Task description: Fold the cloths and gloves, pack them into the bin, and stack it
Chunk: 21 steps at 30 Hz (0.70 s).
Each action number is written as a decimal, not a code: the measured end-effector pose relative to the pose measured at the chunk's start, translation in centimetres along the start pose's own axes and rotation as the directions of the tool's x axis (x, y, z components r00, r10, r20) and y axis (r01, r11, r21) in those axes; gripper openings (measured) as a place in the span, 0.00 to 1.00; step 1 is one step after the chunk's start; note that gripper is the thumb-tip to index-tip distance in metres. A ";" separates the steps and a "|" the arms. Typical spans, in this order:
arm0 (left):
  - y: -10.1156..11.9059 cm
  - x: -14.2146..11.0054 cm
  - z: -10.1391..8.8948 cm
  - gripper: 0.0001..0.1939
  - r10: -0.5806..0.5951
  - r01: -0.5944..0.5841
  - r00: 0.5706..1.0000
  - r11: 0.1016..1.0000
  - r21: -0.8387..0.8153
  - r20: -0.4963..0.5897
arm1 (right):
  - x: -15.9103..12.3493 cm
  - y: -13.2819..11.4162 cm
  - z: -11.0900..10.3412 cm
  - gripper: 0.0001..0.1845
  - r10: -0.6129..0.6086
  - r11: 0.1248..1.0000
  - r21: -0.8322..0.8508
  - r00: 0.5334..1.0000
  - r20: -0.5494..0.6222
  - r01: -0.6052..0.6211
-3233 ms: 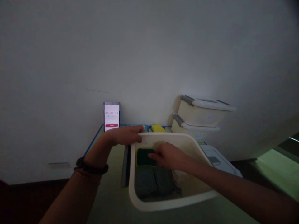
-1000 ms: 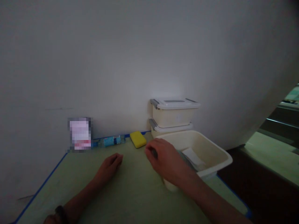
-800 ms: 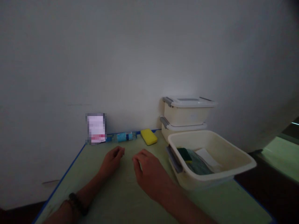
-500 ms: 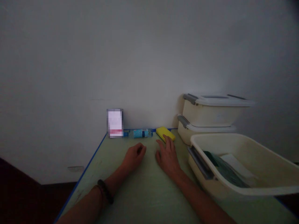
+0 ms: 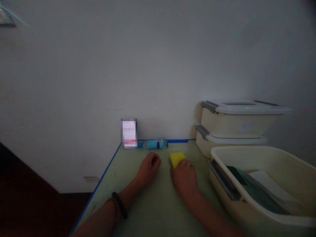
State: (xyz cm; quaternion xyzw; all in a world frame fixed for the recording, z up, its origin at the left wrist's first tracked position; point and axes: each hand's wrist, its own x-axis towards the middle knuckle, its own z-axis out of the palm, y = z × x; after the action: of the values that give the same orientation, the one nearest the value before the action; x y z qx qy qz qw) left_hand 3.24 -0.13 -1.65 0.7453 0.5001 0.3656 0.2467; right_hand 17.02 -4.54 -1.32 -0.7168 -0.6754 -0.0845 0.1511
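Note:
My right hand is closed around the near end of a yellow sponge on the pale green table. The far part of the sponge sticks out past my fingers. Left of it, my left hand rests on the table with its fingers curled in and nothing visible in them. A clear plastic bottle with a blue label lies on its side behind my left hand. An uncovered cream bin on the right contains a dark green scouring pad, a grey-green cloth and something white and flat.
Two lidded cream boxes are stacked against the wall behind the bin. A phone with a blurred-out screen leans on the wall at the back left. Blue tape runs along the table's edges.
The bin has gone from in front of me to the right. My right hand has left the bin, reached the yellow sponge and drawn it nearer. My left hand has let go of the bin's rim.

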 end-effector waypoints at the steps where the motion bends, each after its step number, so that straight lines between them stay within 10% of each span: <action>1: -0.1 0.0 0.0 0.06 0.006 -0.006 1.000 1.000 -0.001 -0.007 | -0.8 -0.2 0.0 0.15 -0.027 0.999 0.020 1.000 -0.001 0.027; 9: -0.6 -1.1 0.0 0.30 0.211 -0.207 0.967 0.977 -0.043 0.145 | -2.5 2.1 -0.6 0.20 -0.154 0.919 0.370 0.988 0.013 0.138; 14: 0.4 -1.6 -0.6 0.40 0.305 -0.264 0.899 0.950 -0.167 0.313 | -1.8 2.9 -1.3 0.25 -0.170 0.506 0.861 0.973 0.157 -0.051; 21: 0.6 -1.5 -0.7 0.47 0.307 -0.249 0.903 0.944 -0.218 0.299 | -1.2 3.5 -1.1 0.21 0.033 0.227 0.914 0.940 0.339 -0.338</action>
State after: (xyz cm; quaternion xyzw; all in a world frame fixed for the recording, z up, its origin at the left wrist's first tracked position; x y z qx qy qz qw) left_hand 2.72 -1.75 -1.21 0.8351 0.3062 0.3098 0.3361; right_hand 20.50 -6.16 -1.02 -0.5534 -0.5068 0.4544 0.4799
